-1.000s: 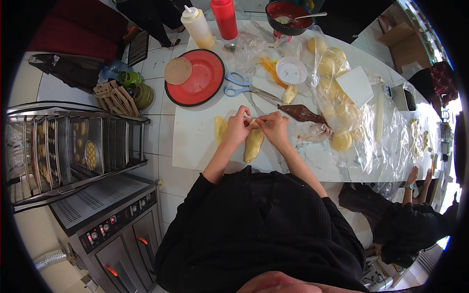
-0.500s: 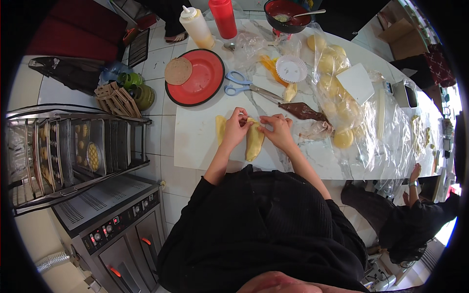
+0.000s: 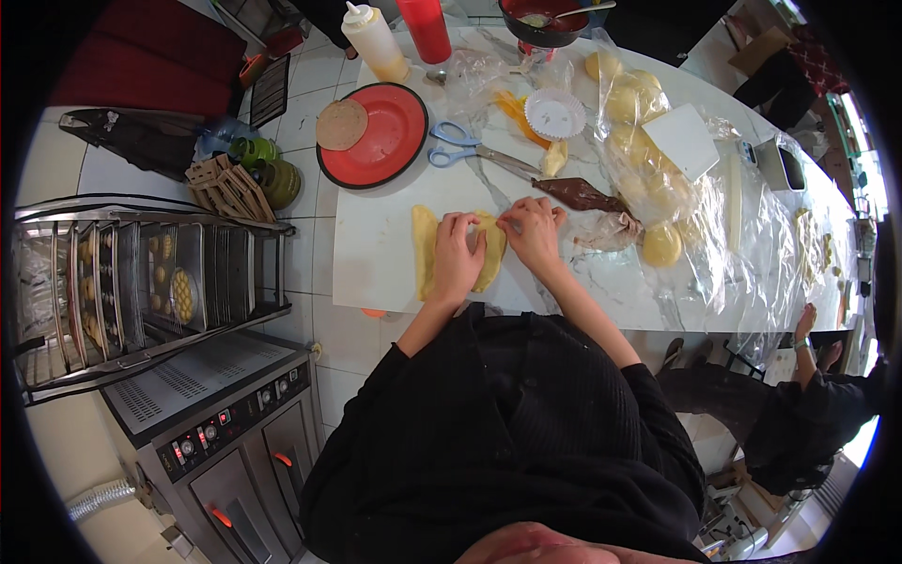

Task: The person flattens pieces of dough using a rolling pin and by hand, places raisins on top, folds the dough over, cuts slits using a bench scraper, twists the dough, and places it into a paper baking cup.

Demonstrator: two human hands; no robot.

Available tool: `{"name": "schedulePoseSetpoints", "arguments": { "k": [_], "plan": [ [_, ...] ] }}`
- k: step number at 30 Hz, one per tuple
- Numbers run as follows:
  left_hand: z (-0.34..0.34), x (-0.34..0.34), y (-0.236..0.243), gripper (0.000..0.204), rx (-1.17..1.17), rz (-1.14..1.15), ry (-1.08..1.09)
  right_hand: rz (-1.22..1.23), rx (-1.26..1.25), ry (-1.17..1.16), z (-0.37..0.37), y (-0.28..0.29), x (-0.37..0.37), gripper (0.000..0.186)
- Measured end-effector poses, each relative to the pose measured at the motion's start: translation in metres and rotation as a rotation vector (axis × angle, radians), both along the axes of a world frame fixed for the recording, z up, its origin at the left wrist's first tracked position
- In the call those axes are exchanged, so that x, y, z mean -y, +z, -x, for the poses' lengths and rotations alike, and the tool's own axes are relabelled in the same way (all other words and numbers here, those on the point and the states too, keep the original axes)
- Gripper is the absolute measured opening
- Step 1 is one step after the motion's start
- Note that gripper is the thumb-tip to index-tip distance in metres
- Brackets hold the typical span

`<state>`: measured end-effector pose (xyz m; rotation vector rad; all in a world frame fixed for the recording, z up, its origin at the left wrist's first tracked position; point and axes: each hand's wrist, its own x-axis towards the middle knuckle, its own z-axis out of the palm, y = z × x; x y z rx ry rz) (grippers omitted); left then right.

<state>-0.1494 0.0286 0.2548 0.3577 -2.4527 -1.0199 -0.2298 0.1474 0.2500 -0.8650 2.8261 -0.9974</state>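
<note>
This is a bakery kitchen. At the near left stands a metal oven (image 3: 221, 428) with control dials; beyond it, a rack (image 3: 155, 351) carries trays (image 3: 202, 254) of dough or baked pieces. The marble-patterned table (image 3: 376, 258) bears long rolled dough (image 3: 489, 271), dough balls (image 3: 662, 244) at the right under clear plastic (image 3: 733, 273), a brown piping bag (image 3: 575, 193) and, at the far side, squeeze bottles (image 3: 376, 45).

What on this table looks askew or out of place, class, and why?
The brown disc looks askew: it lies off-centre on the red plate, covering part of its left edge instead of resting in the middle.
</note>
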Motion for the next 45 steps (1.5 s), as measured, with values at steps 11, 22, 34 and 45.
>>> {"name": "schedulePoseSetpoints", "arguments": {
  "k": [11, 22, 34, 45],
  "plan": [
    [-0.075, -0.026, -0.030, 0.034, 0.090, 0.277, -0.179, -0.145, -0.282, 0.356, -0.043, -0.006, -0.042, 0.043],
    [-0.100, -0.049, -0.029, 0.048, 0.362, 0.452, -0.082, -0.171, -0.366, 0.537, -0.060, -0.014, -0.052, 0.040],
    [-0.114, -0.051, -0.010, 0.057, 0.462, 0.383, -0.060, -0.229, -0.319, 0.629, -0.073, -0.008, -0.050, 0.038],
    [-0.118, -0.045, -0.027, 0.053, 0.472, 0.645, 0.009, -0.266, -0.306, 0.653, -0.077, -0.006, -0.046, 0.045]
  ]
}}
